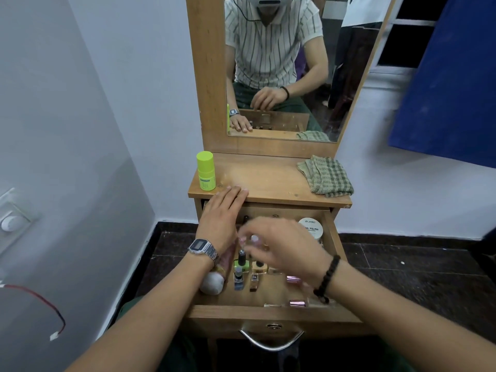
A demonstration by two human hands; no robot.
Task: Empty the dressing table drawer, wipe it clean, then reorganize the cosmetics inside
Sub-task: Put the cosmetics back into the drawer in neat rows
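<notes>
The wooden drawer (271, 311) of the dressing table stands pulled out toward me. Inside lie several nail polish bottles (239, 279), a pink tube with a white cap (214, 280), pink lipsticks (295, 303) and a round white nail polish remover tub (311, 227). My left hand (224, 210) rests flat with straight fingers on the tabletop's front edge, above the drawer's left corner. My right hand (281, 244) is blurred over the drawer's middle, its fingertips pinching a small bottle with a white cap (254, 238).
A lime-green bottle (206, 170) stands at the tabletop's left. A folded green checked cloth (326, 175) lies at its right. The mirror (281, 68) rises behind. A wall (80, 157) is close on the left, a blue curtain (442, 89) on the right.
</notes>
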